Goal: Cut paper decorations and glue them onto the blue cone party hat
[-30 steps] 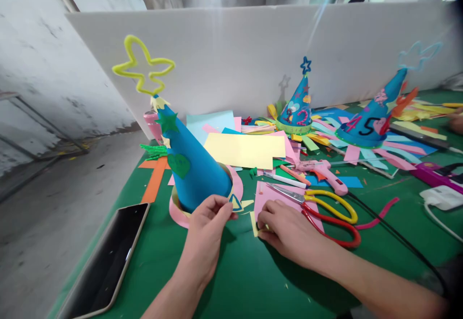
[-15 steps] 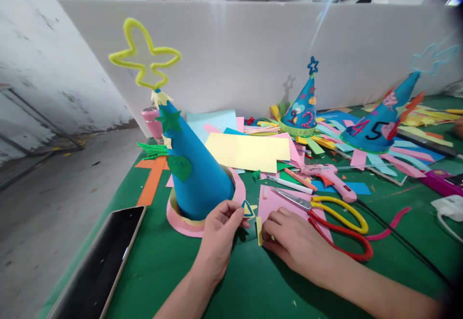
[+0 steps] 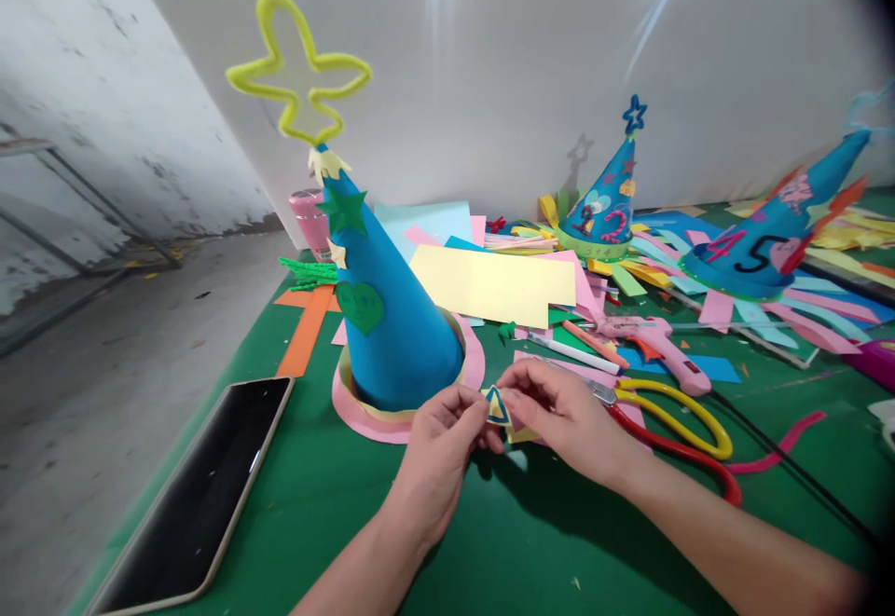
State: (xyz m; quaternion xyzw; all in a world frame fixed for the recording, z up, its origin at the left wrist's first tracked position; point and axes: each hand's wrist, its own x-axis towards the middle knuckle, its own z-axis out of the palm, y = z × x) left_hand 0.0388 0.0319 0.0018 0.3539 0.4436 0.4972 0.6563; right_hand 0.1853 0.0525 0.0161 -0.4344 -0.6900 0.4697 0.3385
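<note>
Between thumb and fingers, my left hand (image 3: 440, 453) pinches a small yellow paper triangle (image 3: 497, 407) with a blue outline. My right hand (image 3: 570, 420) is closed with its fingertips at the triangle's right edge; whatever else they may hold is hidden. A yellow paper scrap (image 3: 521, 432) lies beneath the right fingers. Left of my hands a blue cone party hat (image 3: 402, 346) leans, with a pink brim, a green star, a green heart and a yellow pipe-cleaner shape (image 3: 308, 47) on its tip. Scissors (image 3: 605, 393) with red and yellow handles lie partly behind the right hand.
A phone (image 3: 188, 495) lies at the table's left edge. Beyond the hands are a pink glue gun (image 3: 661, 346) with a black cord, a white pen (image 3: 573, 352) and paper sheets (image 3: 489, 282). Two decorated blue hats (image 3: 601, 206) stand farther right before a white board (image 3: 447, 85).
My right hand has left the yellow scrap on the table and come up to the triangle. The left hand has moved right with the triangle. The view has tilted down.
</note>
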